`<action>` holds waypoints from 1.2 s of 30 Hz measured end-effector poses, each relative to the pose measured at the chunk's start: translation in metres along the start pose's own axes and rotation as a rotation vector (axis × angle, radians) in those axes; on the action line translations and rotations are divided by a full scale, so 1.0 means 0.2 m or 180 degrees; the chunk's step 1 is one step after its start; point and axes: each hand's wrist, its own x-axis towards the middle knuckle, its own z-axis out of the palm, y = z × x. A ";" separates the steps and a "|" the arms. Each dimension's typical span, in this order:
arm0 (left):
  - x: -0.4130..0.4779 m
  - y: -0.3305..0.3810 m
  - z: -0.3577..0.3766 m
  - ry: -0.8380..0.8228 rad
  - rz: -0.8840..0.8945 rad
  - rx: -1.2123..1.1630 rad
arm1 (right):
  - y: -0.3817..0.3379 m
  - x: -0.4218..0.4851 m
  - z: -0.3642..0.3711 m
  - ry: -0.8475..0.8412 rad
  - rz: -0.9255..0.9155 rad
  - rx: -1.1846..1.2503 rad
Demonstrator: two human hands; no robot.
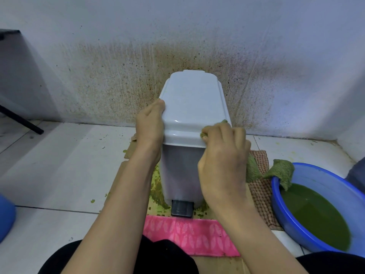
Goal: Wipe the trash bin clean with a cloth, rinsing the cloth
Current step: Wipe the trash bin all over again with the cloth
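The trash bin (189, 107) stands closed on cardboard against the speckled wall, with a blue basin (325, 176) of green water to its right. The left hand (151, 125) grips the lid's left edge. The right hand (223, 155) has its fingers (227, 131) clenched around the green-stained cloth (281, 170), bunched at the fingertips against the lid's front right corner. The cloth's tail trails over the basin's rim.
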 end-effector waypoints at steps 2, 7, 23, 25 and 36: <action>0.00 -0.01 0.00 0.0006 0.0018 -0.0005 | -0.06 0.00 0.02 0.0050 -0.0132 -0.0240; -0.01 0.00 -0.02 -0.0187 -0.0085 -0.0128 | -0.18 0.02 0.04 0.0184 -0.0460 -0.0534; -0.21 -0.13 -0.36 -0.0028 -0.0464 -0.1013 | -0.20 -0.14 -0.07 -0.0441 0.0277 0.2403; -0.36 -0.15 -0.34 -0.0015 -0.0220 -0.0853 | -0.18 -0.20 -0.08 -0.0401 0.0798 0.2826; -0.48 -0.14 -0.27 0.0686 0.0706 0.0108 | -0.02 0.00 -0.14 -0.0084 0.0711 0.2168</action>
